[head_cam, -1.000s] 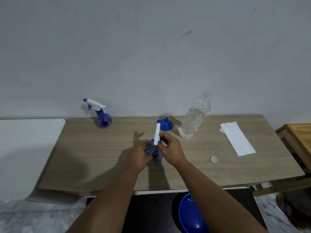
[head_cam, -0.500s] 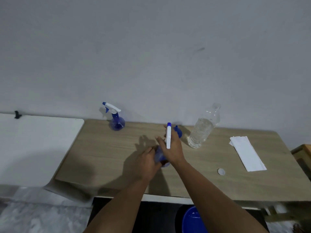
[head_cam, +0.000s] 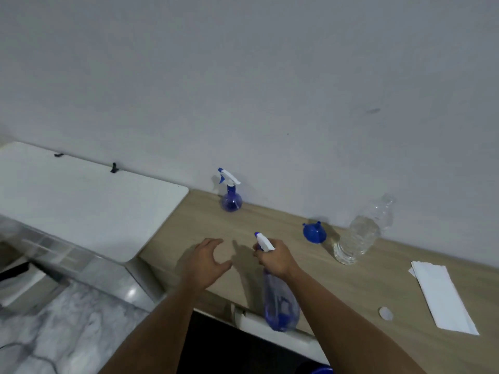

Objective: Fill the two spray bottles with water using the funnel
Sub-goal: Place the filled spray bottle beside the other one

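Observation:
My right hand (head_cam: 275, 259) grips the white trigger head of a blue spray bottle (head_cam: 280, 303), lifted above the table's front edge with its round body hanging below my wrist. My left hand (head_cam: 206, 259) hovers to its left, fingers curled apart, holding nothing. A second blue spray bottle (head_cam: 231, 195) with its white trigger head on stands at the back by the wall. The blue funnel (head_cam: 314, 232) lies upside down near the wall. Beside it stands a clear plastic water bottle (head_cam: 359, 236), uncapped and partly full.
The wooden table (head_cam: 351, 290) runs along a grey wall. A small white cap (head_cam: 385, 313) and a folded white paper (head_cam: 442, 295) lie at the right. A white surface (head_cam: 89, 198) adjoins the table on the left. Marble floor shows below left.
My left hand has let go of the spray bottle and moved left. My right hand has lifted the bottle by its head toward me. The view has swung left.

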A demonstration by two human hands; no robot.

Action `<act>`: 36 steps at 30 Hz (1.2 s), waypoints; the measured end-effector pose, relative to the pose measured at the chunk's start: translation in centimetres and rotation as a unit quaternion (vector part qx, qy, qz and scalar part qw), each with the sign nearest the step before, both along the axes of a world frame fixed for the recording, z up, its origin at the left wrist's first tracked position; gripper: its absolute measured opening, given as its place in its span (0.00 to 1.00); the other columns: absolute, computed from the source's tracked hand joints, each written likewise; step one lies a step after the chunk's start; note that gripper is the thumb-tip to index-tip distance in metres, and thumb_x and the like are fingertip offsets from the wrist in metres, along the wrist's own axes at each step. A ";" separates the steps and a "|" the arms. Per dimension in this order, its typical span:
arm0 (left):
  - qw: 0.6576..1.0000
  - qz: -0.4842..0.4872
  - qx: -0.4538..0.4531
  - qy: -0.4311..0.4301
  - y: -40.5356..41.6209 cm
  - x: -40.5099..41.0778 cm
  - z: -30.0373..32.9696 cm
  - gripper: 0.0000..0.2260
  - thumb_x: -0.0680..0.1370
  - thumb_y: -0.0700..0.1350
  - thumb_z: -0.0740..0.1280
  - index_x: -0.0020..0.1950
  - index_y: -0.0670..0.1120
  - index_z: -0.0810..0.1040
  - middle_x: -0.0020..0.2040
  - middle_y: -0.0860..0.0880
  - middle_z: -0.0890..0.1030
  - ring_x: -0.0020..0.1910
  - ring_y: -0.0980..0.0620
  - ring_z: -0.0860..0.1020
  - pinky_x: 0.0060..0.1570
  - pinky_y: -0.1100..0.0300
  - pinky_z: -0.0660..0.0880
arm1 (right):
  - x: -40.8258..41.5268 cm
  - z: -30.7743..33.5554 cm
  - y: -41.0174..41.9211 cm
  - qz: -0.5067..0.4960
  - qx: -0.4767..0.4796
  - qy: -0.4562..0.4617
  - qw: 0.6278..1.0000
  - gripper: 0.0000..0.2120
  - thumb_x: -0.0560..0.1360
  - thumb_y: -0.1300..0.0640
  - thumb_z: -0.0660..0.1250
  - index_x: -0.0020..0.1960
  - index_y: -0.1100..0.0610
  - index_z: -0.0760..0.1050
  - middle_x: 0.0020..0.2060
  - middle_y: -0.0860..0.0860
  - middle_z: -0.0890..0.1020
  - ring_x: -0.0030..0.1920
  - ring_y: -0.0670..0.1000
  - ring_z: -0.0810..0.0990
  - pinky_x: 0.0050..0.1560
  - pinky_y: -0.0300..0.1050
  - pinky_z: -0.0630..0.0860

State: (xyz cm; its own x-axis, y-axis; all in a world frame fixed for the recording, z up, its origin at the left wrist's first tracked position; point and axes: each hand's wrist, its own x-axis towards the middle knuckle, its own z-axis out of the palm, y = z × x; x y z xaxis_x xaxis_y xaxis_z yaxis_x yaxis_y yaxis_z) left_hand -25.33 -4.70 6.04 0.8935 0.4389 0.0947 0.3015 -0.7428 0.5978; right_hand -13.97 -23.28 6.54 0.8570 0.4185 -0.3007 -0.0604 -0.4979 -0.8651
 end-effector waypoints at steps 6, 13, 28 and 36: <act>0.996 0.056 -0.065 -0.019 1.0 -2.4 -1.5 0.30 0.64 0.47 0.83 0.63 0.42 0.81 0.57 0.47 0.82 0.55 0.48 0.81 0.56 0.58 0.76 | -3.7 -2.6 1.0 0.065 -0.080 0.016 0.995 0.13 0.72 0.53 0.68 0.37 0.63 0.75 0.32 0.54 0.77 0.34 0.53 0.75 0.38 0.46 0.69; 0.994 0.067 -0.081 -0.022 0.9 -3.4 -1.8 0.30 0.67 0.50 0.81 0.66 0.45 0.79 0.60 0.51 0.80 0.58 0.51 0.79 0.58 0.55 0.76 | -4.4 -1.4 2.7 0.046 -0.084 0.033 0.995 0.09 0.71 0.52 0.68 0.38 0.58 0.76 0.38 0.54 0.85 0.38 0.56 0.82 0.39 0.45 0.72; 0.995 0.057 -0.074 -0.041 1.6 -3.6 -1.4 0.29 0.69 0.47 0.80 0.67 0.43 0.78 0.62 0.49 0.80 0.63 0.51 0.77 0.62 0.59 0.73 | -4.7 -1.1 3.3 0.034 -0.039 0.013 0.999 0.09 0.69 0.51 0.70 0.36 0.56 0.77 0.30 0.51 0.78 0.30 0.51 0.75 0.34 0.44 0.67; 0.996 0.051 -0.060 -0.036 2.0 -3.9 -1.5 0.29 0.69 0.49 0.80 0.67 0.43 0.78 0.63 0.48 0.80 0.63 0.50 0.77 0.64 0.55 0.74 | -5.1 -1.3 3.1 0.037 -0.103 -0.005 0.994 0.13 0.66 0.46 0.69 0.32 0.53 0.70 0.30 0.49 0.77 0.30 0.51 0.74 0.31 0.43 0.66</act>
State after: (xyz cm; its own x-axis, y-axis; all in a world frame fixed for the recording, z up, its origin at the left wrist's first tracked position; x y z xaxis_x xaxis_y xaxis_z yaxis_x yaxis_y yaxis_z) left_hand -29.19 -2.66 4.51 0.8369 0.5384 0.0982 0.3248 -0.6331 0.7027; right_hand -19.11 -20.18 5.20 0.8291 0.4114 -0.3786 -0.0091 -0.6671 -0.7449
